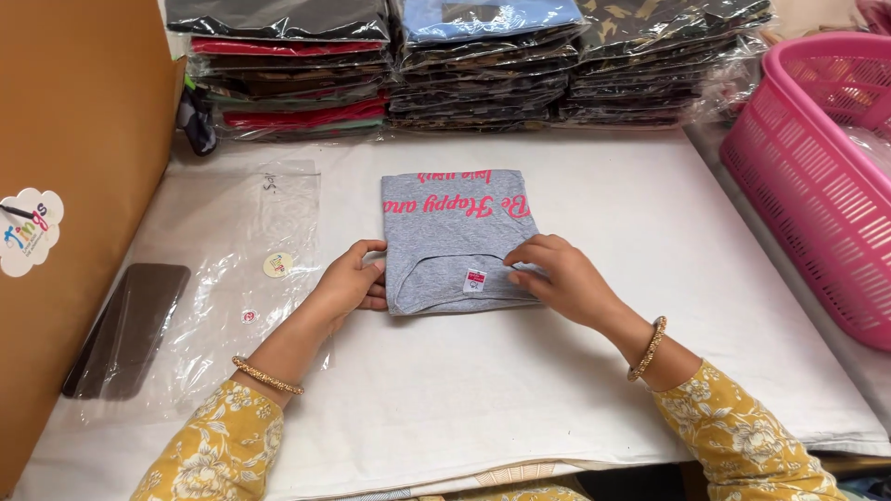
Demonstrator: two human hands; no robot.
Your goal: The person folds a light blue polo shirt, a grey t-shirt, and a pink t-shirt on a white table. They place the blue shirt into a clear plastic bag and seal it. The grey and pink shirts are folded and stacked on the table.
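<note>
**Holding a folded shirt square — where the fold could slip**

Pressing in from both sides, the two hands steady a folded grey shirt (455, 243) that lies flat on the white tabletop (594, 390), near its middle. The left hand (353, 278) has its fingers curled against the shirt's left edge, thumb on top — a light pinch of the cloth rather than a full grip. The right hand (561, 278) rests on the lower right corner, fingertips closed down on the fabric just beside the small neck label (475, 281). Pink lettering runs across the far half of the shirt.

The fold looks soft and only held by these two contacts. If either hand lifts unevenly, the layers under the near edge would likely slide apart and the neat rectangle would skew. Dragging the shirt instead of lifting it could bunch the white cloth beneath and wrinkle the bottom layer.

A clear plastic bag (251, 269) lies flat just left of the left hand, with a round sticker (277, 264) on it. The bag is limp — its mouth may cling shut, and a corner of the shirt could catch and unfold there. A dark phone (130, 327) lies under the plastic further left, where a careless sweep could nudge it. Stacks of bagged shirts (473, 65) line the far edge, and a pink basket (817, 176) stands at the right, both well apart from the hands.
</note>
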